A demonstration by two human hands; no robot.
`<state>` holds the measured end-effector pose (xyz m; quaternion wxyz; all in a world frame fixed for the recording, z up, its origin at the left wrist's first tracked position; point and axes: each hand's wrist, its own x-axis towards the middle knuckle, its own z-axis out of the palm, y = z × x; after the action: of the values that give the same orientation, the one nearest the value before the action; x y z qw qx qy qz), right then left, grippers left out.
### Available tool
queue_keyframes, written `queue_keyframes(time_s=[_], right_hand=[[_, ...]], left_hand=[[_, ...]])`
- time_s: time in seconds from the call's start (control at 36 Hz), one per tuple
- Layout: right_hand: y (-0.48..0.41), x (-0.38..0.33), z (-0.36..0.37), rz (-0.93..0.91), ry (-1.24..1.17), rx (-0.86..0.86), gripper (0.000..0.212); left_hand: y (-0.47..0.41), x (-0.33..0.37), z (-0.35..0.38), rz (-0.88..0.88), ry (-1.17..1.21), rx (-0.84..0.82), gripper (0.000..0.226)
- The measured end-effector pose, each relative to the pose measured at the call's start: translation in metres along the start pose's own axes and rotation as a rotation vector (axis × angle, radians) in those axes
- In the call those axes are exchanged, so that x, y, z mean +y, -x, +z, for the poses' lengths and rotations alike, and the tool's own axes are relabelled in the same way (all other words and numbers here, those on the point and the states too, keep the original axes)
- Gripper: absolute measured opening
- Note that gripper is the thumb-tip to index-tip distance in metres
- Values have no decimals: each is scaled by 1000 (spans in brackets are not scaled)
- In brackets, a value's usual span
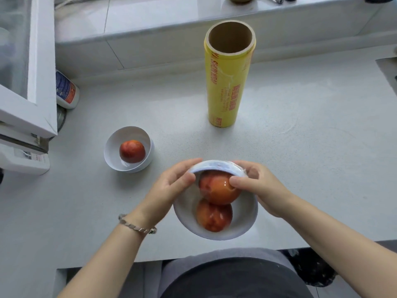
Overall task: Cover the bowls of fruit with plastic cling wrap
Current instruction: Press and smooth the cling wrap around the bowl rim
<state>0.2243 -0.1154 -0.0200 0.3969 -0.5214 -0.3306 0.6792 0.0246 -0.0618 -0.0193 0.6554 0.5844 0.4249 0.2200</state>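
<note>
A white bowl (240, 224) with two red-orange fruits (214, 216) sits near the counter's front edge, tilted toward me, with clear cling film stretched over it. My left hand (169, 188) holds the bowl's far left rim, fingers curled round it. My right hand (260, 186) grips the far right rim, its thumb pressing the film onto the upper fruit. A second white bowl (111, 151) with one red fruit (132, 151) stands uncovered to the left. A yellow cling wrap roll (225, 93) stands upright behind.
A white bottle with a blue and orange label (66, 91) leans at the back left beside a white window frame (40, 82). A raised ledge (150, 39) runs along the back. The counter's front edge (129, 261) is just below the near bowl.
</note>
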Motion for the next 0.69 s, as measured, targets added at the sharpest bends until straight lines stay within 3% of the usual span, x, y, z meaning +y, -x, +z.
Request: queue_keyframes(time_s=[0.08, 0.25, 0.33, 0.56, 0.69], right_hand=[[-2, -8, -2, 38, 115, -35, 67], [-5, -20, -5, 87, 318, -90, 60], [-7, -18, -6, 102, 315, -63, 60], [-7, -21, -13, 66, 345, 16, 24], [-12, -27, -17, 115, 442, -77, 2]], left_hand=[[-6, 2, 5, -15, -94, -74, 92], [-4, -6, 16, -92, 54, 2, 82], [-1, -12, 22, -121, 99, 42, 88], [8, -22, 26, -79, 100, 228, 86], [13, -22, 23, -54, 56, 224, 76]])
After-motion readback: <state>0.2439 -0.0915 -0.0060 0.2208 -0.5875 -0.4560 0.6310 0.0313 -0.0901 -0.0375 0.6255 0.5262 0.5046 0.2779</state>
